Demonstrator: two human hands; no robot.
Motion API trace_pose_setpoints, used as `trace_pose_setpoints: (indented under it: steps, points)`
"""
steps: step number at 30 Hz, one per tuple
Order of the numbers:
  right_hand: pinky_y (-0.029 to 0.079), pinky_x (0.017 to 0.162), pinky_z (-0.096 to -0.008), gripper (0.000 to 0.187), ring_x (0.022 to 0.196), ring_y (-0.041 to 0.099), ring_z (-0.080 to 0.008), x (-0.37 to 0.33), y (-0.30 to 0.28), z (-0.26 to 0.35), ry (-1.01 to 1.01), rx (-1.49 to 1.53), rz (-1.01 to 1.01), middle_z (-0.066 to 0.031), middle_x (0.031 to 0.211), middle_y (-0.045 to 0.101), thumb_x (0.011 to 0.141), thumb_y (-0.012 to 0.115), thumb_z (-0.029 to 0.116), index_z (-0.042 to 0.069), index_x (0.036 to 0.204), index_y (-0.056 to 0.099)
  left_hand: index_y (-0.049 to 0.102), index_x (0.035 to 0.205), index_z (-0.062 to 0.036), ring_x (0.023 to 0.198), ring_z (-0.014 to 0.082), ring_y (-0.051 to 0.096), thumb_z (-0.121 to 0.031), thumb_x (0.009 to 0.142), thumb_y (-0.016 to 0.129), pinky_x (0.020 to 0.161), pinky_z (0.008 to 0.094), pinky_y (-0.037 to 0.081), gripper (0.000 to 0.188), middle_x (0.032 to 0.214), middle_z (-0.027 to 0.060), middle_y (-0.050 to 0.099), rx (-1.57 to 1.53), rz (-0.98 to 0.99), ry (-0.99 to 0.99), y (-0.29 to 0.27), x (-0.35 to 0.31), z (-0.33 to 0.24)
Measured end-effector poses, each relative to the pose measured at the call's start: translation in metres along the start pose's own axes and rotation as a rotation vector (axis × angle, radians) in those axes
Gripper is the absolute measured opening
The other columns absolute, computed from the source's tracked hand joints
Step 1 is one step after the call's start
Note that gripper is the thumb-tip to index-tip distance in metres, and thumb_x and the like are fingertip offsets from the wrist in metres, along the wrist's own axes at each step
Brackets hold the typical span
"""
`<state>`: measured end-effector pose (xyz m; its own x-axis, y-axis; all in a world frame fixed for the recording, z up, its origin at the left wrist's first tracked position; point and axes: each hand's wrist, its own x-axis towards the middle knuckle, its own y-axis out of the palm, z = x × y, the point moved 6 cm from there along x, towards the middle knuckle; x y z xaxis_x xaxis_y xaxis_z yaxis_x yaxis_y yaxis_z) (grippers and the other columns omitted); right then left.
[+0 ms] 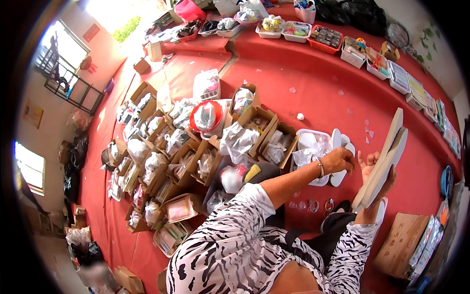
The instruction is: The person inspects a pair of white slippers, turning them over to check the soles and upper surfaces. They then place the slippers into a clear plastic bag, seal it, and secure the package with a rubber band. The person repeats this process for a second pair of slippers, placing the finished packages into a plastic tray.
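The right hand (pixel 378 182) is closed around two long, off-white, flat sole-shaped pieces (pixel 382 169), stacked face to face and held tilted in the air above the red floor covering (pixel 274 98); the fingers show at the far edges, with the palm mostly behind the pieces. The left hand (pixel 340 160) is raised just beside, its fingers loosely curled; whether anything small sits between the fingertips cannot be told. Judged from the layout, handling is partway through: two pieces are lifted and paired, while the white sole-shaped pieces on the floor (pixel 336 138) are not picked up. No strap or fastening is visible on the held pair, and no completed item can be identified near the hands. Count as follows. Held pieces: two. Loose pieces on the floor: at least two, partly covered by the left hand. White rectangular plastic basket (pixel 319 184): one beside those loose pieces, containing a crumpled clear plastic bag (pixel 316 149). Small ring-shaped items (pixel 314 210): two, lying on the floor near the basket. White bangle (pixel 320 169): one, on the left wrist. Open brown cardboard boxes (pixel 290 159): more than ten, clustered to the left; overlap prevents an exact count.
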<state>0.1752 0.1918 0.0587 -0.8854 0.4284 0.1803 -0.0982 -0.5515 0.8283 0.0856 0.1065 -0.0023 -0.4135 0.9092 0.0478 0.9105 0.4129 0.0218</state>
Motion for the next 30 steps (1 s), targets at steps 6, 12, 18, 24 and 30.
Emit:
trace_pose_setpoints:
  steps: [6,12,18,24,30]
  points:
    - [0.024,0.101,-0.065,0.057,0.093,0.058,-0.0304,0.007,-0.039,0.003,-0.04,0.116,0.027,-0.0139,0.1,0.06,0.08,0.052,0.043,0.002,0.119,0.048,0.062,0.085,0.0032,0.079,0.0173,0.063,-0.003,0.074,0.06,0.073,0.0271,0.05,0.012,0.081,0.0084,0.064,-0.349,-0.044,-0.059,-0.021,0.009,0.018]
    - [0.036,0.097,-0.0579,0.048,0.086,0.061,-0.0284,0.007,-0.006,0.01,-0.056,0.172,-0.028,-0.0144,0.091,0.062,0.077,0.056,0.037,0.0,0.108,0.056,0.057,0.089,0.0022,0.088,0.0168,0.06,-0.001,0.076,0.05,0.084,0.0267,0.047,0.014,0.089,0.0083,0.06,-0.47,-0.082,-0.234,-0.018,0.0,0.008]
    - [0.036,0.098,-0.0567,0.049,0.087,0.061,-0.0274,0.0,0.0,0.006,-0.039,0.112,-0.095,-0.0134,0.089,0.062,0.076,0.056,0.037,0.001,0.108,0.056,0.059,0.092,0.0015,0.088,0.0136,0.058,-0.01,0.074,0.059,0.083,0.0262,0.044,0.021,0.09,0.0072,0.061,-0.279,0.102,-0.177,-0.005,-0.002,-0.009]
    - [0.037,0.098,-0.0565,0.053,0.088,0.061,-0.0272,0.001,-0.003,0.004,-0.022,0.055,-0.076,-0.0147,0.089,0.062,0.076,0.055,0.038,0.0,0.113,0.053,0.063,0.088,0.0013,0.088,0.0154,0.057,-0.027,0.077,0.064,0.081,0.0275,0.043,0.031,0.087,0.0079,0.062,-0.189,0.097,-0.055,-0.005,-0.007,-0.029]
    - [0.038,0.097,-0.0571,0.054,0.089,0.062,-0.0282,0.001,-0.003,0.0,0.006,0.068,-0.089,-0.0157,0.092,0.062,0.076,0.057,0.036,0.0,0.115,0.052,0.06,0.095,0.0046,0.087,0.0193,0.058,-0.049,0.084,0.056,0.083,0.0312,0.044,0.055,0.086,0.0125,0.062,-0.068,0.057,-0.12,-0.01,-0.009,-0.032]
